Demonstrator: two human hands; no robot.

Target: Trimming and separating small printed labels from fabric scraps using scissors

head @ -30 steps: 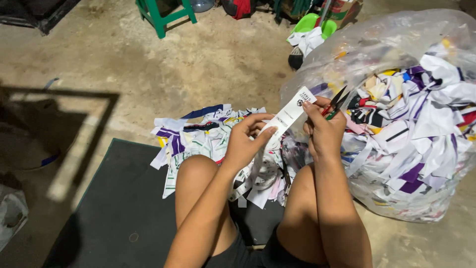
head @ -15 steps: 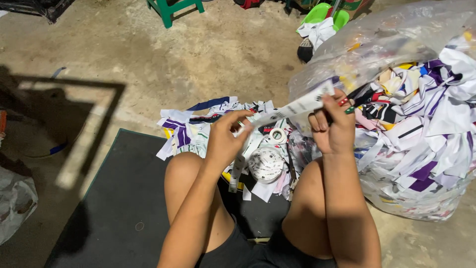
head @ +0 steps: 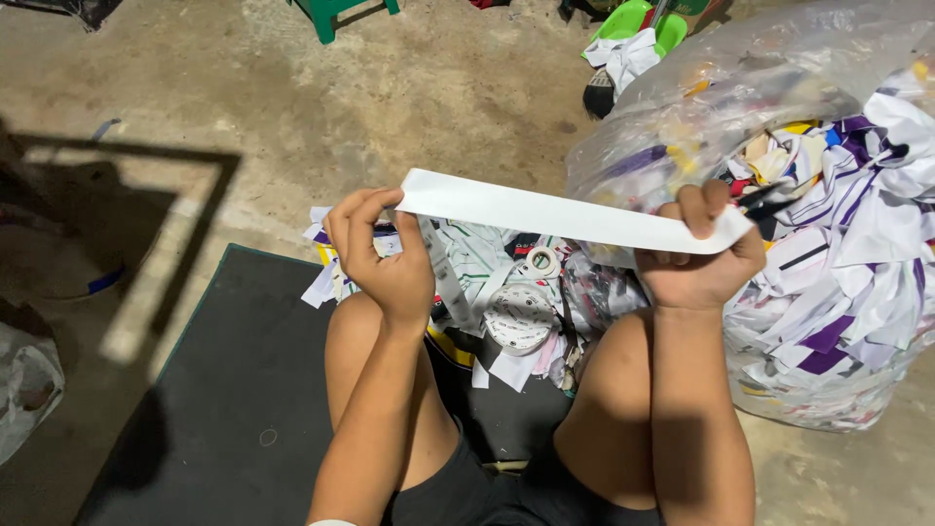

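I hold a long white strip (head: pixel 555 214) of paper or fabric stretched level between both hands above my knees. My left hand (head: pixel 378 255) pinches its left end with fingers curled around it. Its right end is gripped by my right hand (head: pixel 701 255), close against a big clear plastic bag (head: pixel 779 117). The bag is stuffed with white, purple and yellow scraps (head: pixel 857 253). Below the strip, a heap of cut scraps (head: pixel 506 292) lies between my legs, with a round white printed piece (head: pixel 518 318) on top.
I sit on a dark mat (head: pixel 234 409) on a concrete floor. A green stool leg (head: pixel 331 12) stands at the back. Green items and a white cloth (head: pixel 633 39) lie behind the bag. A grey plastic bag (head: pixel 24 390) sits at the far left.
The strip was short and tilted near my right hand. My hands have moved apart and pulled it out long and level. The scissors seen in my right hand earlier no longer show.
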